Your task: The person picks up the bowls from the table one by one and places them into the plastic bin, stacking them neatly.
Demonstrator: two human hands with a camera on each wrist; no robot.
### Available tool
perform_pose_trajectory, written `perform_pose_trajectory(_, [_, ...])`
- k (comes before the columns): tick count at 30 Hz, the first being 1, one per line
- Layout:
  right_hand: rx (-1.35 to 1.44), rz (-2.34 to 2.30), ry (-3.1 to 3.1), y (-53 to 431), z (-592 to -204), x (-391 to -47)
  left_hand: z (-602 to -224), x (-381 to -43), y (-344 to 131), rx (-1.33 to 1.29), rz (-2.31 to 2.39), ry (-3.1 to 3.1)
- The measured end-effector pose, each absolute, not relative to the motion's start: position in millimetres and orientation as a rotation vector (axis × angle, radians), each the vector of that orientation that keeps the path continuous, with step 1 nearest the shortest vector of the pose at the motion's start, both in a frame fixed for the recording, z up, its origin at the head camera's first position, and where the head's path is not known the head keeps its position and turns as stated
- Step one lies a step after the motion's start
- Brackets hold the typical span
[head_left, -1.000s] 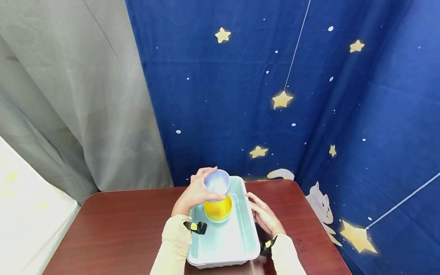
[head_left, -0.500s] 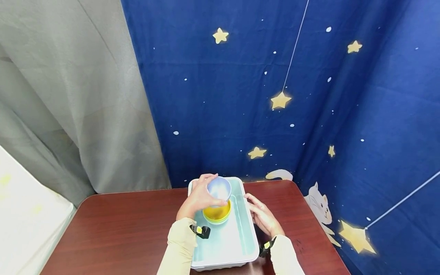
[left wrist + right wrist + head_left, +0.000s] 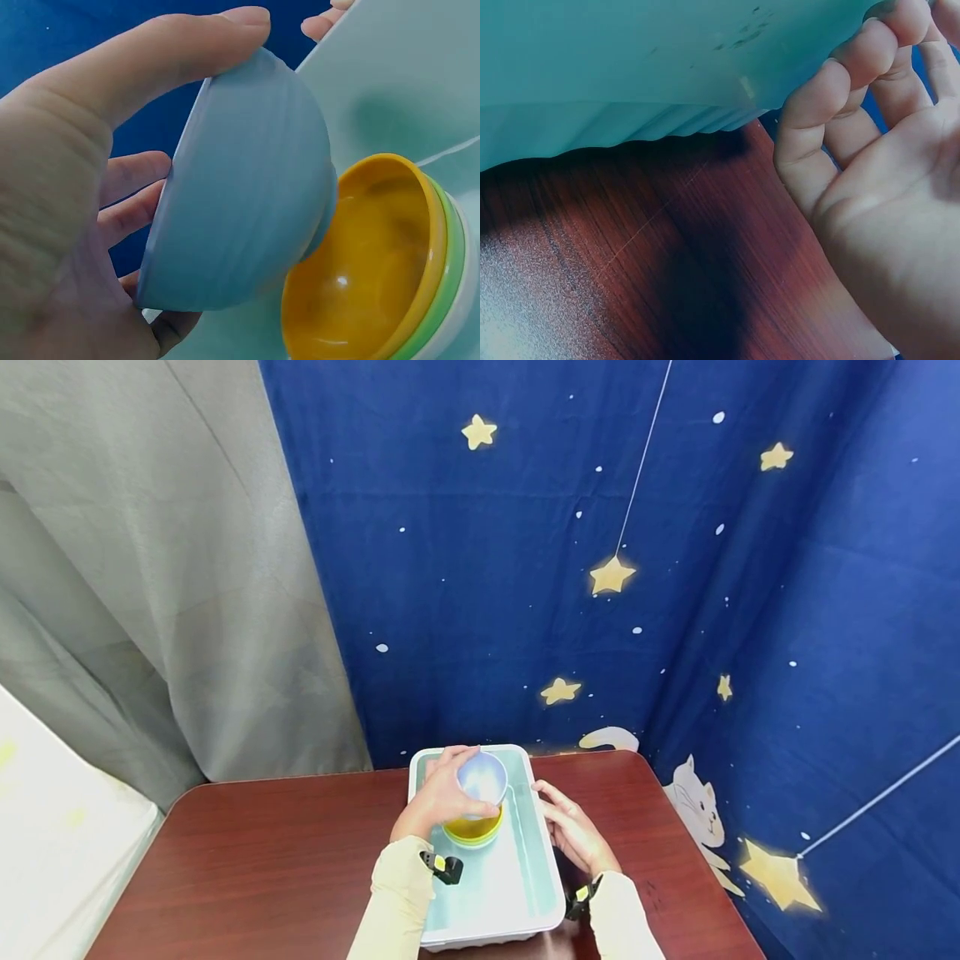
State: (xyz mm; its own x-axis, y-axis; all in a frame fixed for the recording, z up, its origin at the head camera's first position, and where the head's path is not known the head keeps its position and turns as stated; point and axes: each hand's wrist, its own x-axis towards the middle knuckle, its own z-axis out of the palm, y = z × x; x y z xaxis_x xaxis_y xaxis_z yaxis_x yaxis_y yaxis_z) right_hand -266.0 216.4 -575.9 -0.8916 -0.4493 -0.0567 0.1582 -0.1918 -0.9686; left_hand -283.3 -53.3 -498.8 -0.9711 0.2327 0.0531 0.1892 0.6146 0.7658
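My left hand (image 3: 438,797) holds a light blue bowl (image 3: 483,775) by its rim, thumb on the near side and fingers on the far side. In the left wrist view this bowl is tilted. Just below it, a yellow bowl (image 3: 367,262) sits nested in a green bowl (image 3: 454,247), with a whitish bowl (image 3: 470,262) outermost. The stack stands in a pale blue-green plastic bin (image 3: 491,897). My right hand (image 3: 576,833) rests at the bin's right side, fingers loosely bent, fingertips at the rim and outer wall.
A reddish-brown wooden table (image 3: 285,852) carries the bin near its far edge. Behind hang a grey curtain (image 3: 225,610) and a blue curtain (image 3: 487,568) with stars. A white surface (image 3: 60,835) lies beyond the table's left edge.
My left hand has lowered the blue bowl and brought it slightly right, closer over the yellow bowl. The right hand stays at the bin's side.
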Motion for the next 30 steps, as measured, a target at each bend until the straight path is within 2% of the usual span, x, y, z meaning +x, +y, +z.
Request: perform_pose_trajectory(30, [-0.310,-2.131,1.727,213.6,-573.9,-262.9,-512.4,-280.9,-52.2,0.387,1.024,2.840])
